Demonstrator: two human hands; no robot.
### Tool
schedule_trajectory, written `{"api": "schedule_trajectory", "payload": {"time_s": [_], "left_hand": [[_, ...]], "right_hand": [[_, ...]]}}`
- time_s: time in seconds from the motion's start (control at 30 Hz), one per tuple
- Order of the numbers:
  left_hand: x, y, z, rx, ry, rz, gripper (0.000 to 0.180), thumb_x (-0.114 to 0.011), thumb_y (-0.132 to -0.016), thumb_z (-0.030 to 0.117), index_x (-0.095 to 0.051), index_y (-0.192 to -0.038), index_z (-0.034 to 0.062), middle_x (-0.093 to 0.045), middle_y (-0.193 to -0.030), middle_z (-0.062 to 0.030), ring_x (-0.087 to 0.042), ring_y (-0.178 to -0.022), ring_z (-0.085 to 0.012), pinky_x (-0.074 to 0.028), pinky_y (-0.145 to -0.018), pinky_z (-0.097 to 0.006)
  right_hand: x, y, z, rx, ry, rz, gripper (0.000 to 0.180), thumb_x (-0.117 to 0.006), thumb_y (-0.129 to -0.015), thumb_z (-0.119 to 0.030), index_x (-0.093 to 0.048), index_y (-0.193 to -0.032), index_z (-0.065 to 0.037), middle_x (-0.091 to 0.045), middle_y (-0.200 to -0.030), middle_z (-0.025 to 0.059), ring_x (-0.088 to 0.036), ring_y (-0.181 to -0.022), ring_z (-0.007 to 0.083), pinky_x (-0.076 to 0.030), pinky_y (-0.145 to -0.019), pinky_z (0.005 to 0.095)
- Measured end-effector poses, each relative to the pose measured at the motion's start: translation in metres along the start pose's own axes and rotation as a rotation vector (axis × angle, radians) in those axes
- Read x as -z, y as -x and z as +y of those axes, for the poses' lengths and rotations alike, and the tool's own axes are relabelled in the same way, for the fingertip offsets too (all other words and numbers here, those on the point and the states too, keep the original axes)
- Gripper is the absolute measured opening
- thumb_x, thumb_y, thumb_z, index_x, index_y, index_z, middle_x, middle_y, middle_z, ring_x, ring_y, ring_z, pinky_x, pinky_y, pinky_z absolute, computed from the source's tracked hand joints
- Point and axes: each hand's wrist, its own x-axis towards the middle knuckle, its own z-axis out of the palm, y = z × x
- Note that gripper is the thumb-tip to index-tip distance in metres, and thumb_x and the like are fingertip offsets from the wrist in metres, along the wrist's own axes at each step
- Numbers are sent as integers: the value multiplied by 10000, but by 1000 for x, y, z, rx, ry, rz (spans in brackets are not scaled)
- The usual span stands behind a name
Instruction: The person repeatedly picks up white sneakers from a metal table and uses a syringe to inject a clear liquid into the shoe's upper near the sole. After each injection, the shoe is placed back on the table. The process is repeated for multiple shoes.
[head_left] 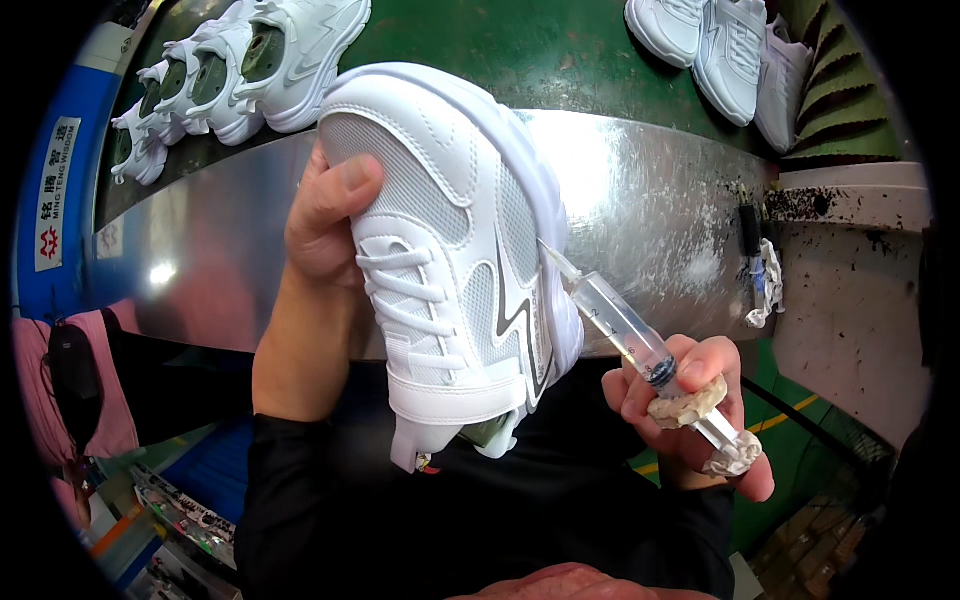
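The left hand (325,225) is gripping 1 white shoe (425,215) above the metal surface (650,190), its fingers (345,190) pinching the toe (400,115). The right hand (690,400) is holding a syringe (622,325), its fingers curling around it, the tip pointing at the sole seam (530,195). Work there is seemingly progressing, not finished; how much is done, I cannot tell. More shoes (300,70) are standing beyond.

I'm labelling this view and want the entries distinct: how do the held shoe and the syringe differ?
Size: the shoe is much bigger than the syringe.
Look: the shoe is mostly white and opaque; the syringe has a clear barrel.
Pose: the shoe's toe points away from the person; the syringe slants, its tip toward the shoe's sole edge.
Both are held up, the shoe in the left hand, the syringe in the right hand.
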Motion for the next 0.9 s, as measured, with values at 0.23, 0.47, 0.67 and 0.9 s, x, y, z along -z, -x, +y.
{"api": "schedule_trajectory", "payload": {"time_s": [0.23, 0.47, 0.67, 0.9], "left_hand": [[8, -4, -6, 3, 47, -16, 437, -530, -849, 191, -469, -1209, -48, -604, -1096, -192, -633, -959, -279, -527, -845, -390], [16, -7, -6, 46, 79, -25, 409, -524, -870, 169, -473, -1201, -65, -606, -1092, -202, -627, -981, -281, -520, -861, -396], [28, -10, -11, 88, 158, 30, 534, -478, -897, 354, -458, -1279, -20, -570, -1195, -205, -610, -1039, -306, -521, -880, -448], [38, -18, -12, 117, 197, 53, 533, -492, -887, 373, -481, -1267, 0, -570, -1209, -182, -607, -1045, -301, -502, -897, -466]], "right_hand": [[5, 9, 4, -45, 23, 18, 926, -772, -565, -640, -465, -1188, -28, -580, -968, 177, -474, -995, 271, -365, -605, 298], [0, 23, 6, -108, -8, 86, 877, -807, -573, -585, -469, -1186, -56, -594, -954, 215, -432, -1099, 317, -331, -559, 298], [-1, 44, 7, -114, 28, 86, 858, -768, -605, -611, -476, -1182, -47, -596, -965, 200, -445, -1007, 270, -341, -582, 282], [-6, 68, 16, -23, 91, 161, 937, -677, -613, -718, -531, -1157, 31, -618, -932, 143, -492, -809, 181, -330, -726, 280]]}}
